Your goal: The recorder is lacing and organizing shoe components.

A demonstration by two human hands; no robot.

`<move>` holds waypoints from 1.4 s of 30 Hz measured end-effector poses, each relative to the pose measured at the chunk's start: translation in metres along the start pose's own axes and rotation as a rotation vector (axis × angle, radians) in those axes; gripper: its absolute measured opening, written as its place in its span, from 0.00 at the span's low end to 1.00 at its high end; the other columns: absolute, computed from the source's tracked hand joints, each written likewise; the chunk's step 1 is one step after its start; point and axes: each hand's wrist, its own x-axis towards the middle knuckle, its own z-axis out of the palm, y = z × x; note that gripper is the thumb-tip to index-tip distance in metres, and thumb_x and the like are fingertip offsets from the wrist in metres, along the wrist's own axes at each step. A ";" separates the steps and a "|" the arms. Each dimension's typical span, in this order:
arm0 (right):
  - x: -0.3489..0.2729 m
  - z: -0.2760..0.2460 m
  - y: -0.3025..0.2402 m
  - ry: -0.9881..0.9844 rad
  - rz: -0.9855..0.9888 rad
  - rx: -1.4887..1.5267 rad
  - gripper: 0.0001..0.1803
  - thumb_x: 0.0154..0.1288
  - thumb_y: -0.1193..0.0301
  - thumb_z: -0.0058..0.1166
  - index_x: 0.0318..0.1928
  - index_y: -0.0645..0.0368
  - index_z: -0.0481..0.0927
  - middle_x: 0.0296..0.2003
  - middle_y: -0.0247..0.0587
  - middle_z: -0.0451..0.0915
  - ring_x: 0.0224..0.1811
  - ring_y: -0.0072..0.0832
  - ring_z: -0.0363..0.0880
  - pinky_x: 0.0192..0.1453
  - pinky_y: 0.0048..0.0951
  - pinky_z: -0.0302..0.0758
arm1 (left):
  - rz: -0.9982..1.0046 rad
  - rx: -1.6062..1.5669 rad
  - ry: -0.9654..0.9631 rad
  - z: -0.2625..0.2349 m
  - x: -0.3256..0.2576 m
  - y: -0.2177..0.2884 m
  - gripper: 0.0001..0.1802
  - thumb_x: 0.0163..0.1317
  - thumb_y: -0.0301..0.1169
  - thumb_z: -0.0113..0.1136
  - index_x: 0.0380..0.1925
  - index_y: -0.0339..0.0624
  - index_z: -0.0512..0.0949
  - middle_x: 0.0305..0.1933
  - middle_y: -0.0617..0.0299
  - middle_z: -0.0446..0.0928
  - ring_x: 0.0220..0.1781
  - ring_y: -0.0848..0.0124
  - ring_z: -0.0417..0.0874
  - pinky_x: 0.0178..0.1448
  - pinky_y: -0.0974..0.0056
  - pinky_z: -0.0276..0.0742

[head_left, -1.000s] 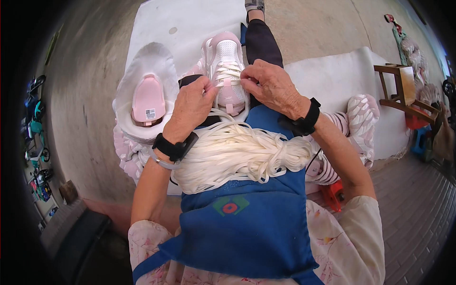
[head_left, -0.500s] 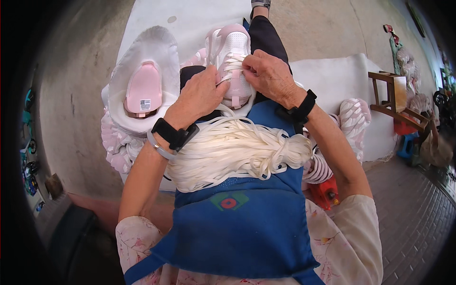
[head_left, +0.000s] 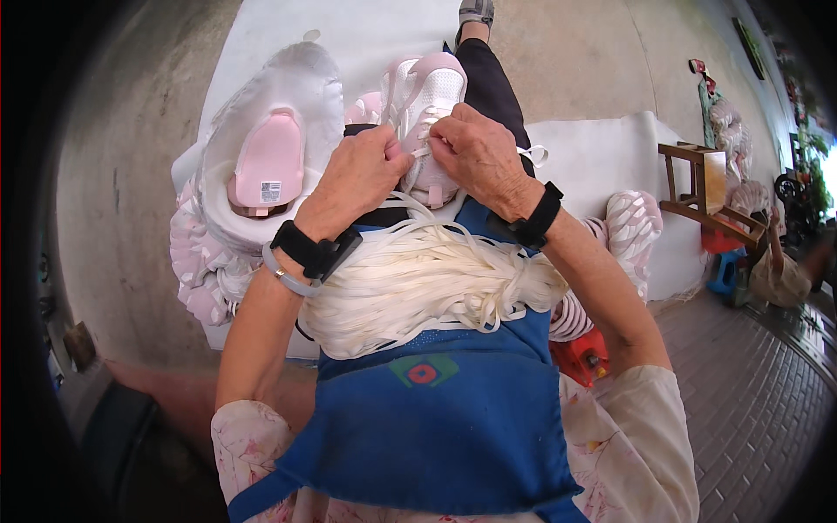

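In the head view, one pink-and-white shoe (head_left: 425, 113) is lying on the person's lap, toe pointing far, just beyond one big bundle of white laces (head_left: 427, 283) that is resting on a blue apron (head_left: 436, 418). To the left, one pink insole (head_left: 268, 166) is sitting in a pile of white shoe parts (head_left: 288, 87). One wooden stool (head_left: 697, 187) is standing far right.

Both hands are meeting over the near part of the shoe, wrists bent, each wearing a black wristband. The left hand (head_left: 353, 179) is curling its fingers, its grip pinching a white lace (head_left: 425, 150) against the shoe. The right hand (head_left: 479, 157) is knuckles up, its grip pressing together on the same lace just beside the left.

Compared with a second ago, the hands are sitting closer together over the shoe, and the left hand is lying further toward the right.
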 end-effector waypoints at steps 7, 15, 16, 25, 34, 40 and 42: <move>-0.006 0.005 -0.016 -0.033 0.058 -0.083 0.08 0.60 0.69 0.55 0.32 0.62 0.80 0.32 0.47 0.76 0.29 0.44 0.80 0.32 0.40 0.76 | -0.012 -0.110 -0.046 -0.004 -0.003 -0.002 0.17 0.57 0.41 0.61 0.25 0.36 0.75 0.24 0.50 0.78 0.29 0.56 0.78 0.36 0.57 0.73; -0.007 0.011 -0.018 0.026 0.141 -0.100 0.08 0.59 0.69 0.55 0.31 0.62 0.79 0.33 0.48 0.76 0.29 0.46 0.80 0.33 0.42 0.76 | 0.061 0.003 0.021 0.005 -0.001 -0.007 0.19 0.57 0.42 0.62 0.24 0.36 0.74 0.24 0.50 0.77 0.28 0.55 0.79 0.33 0.57 0.73; -0.006 0.011 -0.019 0.004 0.131 -0.097 0.08 0.58 0.69 0.55 0.30 0.62 0.79 0.33 0.49 0.76 0.29 0.47 0.80 0.33 0.43 0.76 | 0.063 -0.002 0.005 0.005 -0.002 -0.007 0.19 0.56 0.42 0.63 0.23 0.36 0.74 0.24 0.50 0.77 0.28 0.54 0.79 0.33 0.57 0.73; 0.003 0.027 -0.014 0.048 0.191 -0.092 0.06 0.56 0.72 0.55 0.29 0.62 0.80 0.32 0.49 0.77 0.30 0.48 0.80 0.34 0.44 0.76 | 0.064 0.019 0.000 0.009 0.000 -0.008 0.18 0.49 0.40 0.66 0.28 0.35 0.74 0.26 0.48 0.79 0.31 0.52 0.81 0.36 0.57 0.74; 0.024 -0.008 0.011 -0.482 0.380 0.405 0.13 0.56 0.67 0.53 0.27 0.68 0.78 0.18 0.30 0.71 0.24 0.16 0.64 0.29 0.24 0.69 | 0.032 0.032 -0.078 0.001 0.000 -0.001 0.19 0.44 0.38 0.68 0.27 0.38 0.70 0.25 0.49 0.75 0.29 0.54 0.76 0.37 0.59 0.72; -0.006 -0.013 0.008 -0.306 0.317 0.484 0.14 0.52 0.65 0.55 0.31 0.65 0.80 0.20 0.46 0.76 0.23 0.26 0.72 0.31 0.30 0.73 | -0.002 -0.078 -0.044 -0.001 -0.003 0.000 0.18 0.50 0.39 0.66 0.30 0.37 0.73 0.25 0.53 0.75 0.29 0.63 0.76 0.36 0.61 0.71; -0.008 -0.018 0.010 -0.277 0.378 0.442 0.13 0.51 0.68 0.57 0.36 0.62 0.80 0.22 0.42 0.75 0.23 0.28 0.72 0.32 0.30 0.73 | -0.011 -0.120 0.011 0.001 -0.004 -0.001 0.17 0.52 0.40 0.65 0.31 0.37 0.74 0.25 0.53 0.76 0.29 0.65 0.76 0.36 0.62 0.71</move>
